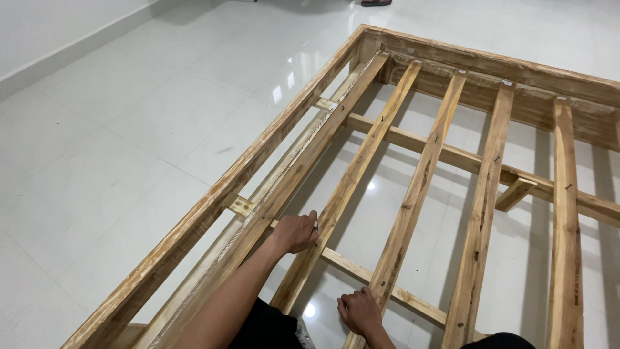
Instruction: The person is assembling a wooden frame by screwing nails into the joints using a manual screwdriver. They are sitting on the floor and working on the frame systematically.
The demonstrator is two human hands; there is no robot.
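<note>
On the glossy white tiled floor (116,148), a bare wooden bed frame (213,194) is lying flat, its slats running away from the camera toward the far rail (516,68). The left hand (295,232) is resting on the second slat (352,174), its grip curled closed over the slat's left edge, thumb side up. The right hand (360,311) is sitting lower, against the third slat (416,181) where that slat is crossing the near cross brace (342,262); its fingers are folded in and touching the wood, but whether this grip is actually clasping anything cannot be told. A second cross brace (445,155) is running beneath the slats farther off. Reflections of lights are showing on the tiles between the slats.
</note>
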